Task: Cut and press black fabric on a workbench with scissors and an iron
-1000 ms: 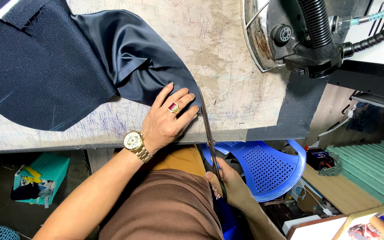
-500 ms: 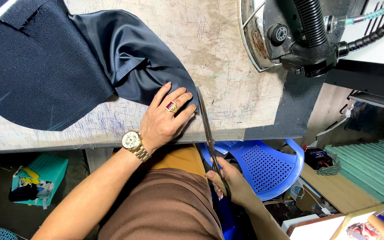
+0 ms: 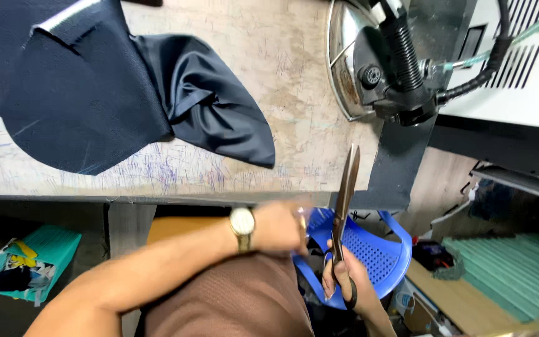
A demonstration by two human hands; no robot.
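Observation:
A dark navy garment (image 3: pixel 82 106) with a shiny lining flap (image 3: pixel 219 118) lies on the worn worktable (image 3: pixel 294 93). My left hand (image 3: pixel 279 226), with a wristwatch and blurred by motion, is off the cloth and below the table's front edge, holding nothing. My right hand (image 3: pixel 341 278) grips the handles of long tailor's scissors (image 3: pixel 346 187). Their closed blades point up over the table edge, to the right of the lining flap and apart from it.
A steam iron (image 3: pixel 382 62) with a black hose rests at the table's far right, beside a white machine (image 3: pixel 519 68). Below the table are a blue plastic basket (image 3: pixel 375 256), a teal box (image 3: pixel 29 262) at left, and green sheets (image 3: pixel 513 274) at right.
My left hand has lifted off the lining and pulled back below the table edge. The scissors have shifted right, away from the cloth. The lining flap now lies free.

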